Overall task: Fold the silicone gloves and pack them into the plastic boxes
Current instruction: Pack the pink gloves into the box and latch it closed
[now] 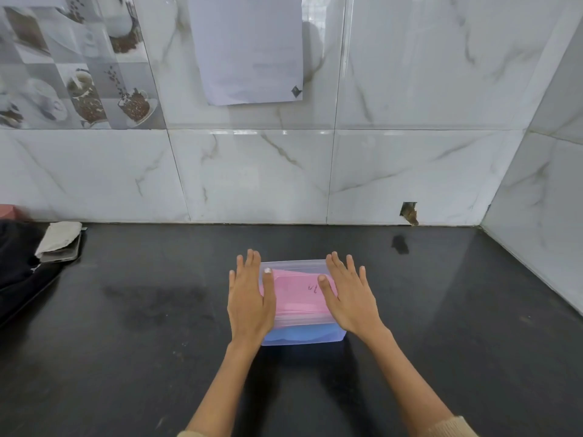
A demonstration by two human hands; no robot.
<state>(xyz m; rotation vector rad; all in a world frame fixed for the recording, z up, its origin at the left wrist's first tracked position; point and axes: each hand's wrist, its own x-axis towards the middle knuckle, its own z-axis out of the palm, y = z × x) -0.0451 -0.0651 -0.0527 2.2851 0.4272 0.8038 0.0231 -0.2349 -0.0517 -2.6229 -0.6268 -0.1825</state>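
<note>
On the dark worktop [441, 310] near the wall sits a clear plastic box [303, 337] with its lid [296, 266] on; pink and blue gloves [296, 294] show inside. Left hand [250, 298] and right hand [348, 298] lie flat on the lid, fingers straight. Closing seems the step; next likely needs firm pressure along the edges.

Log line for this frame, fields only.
left hand: flat on lid | right hand: flat on lid | plastic box: on dark counter, pink and blue gloves inside | phase: pressing lid down
</note>
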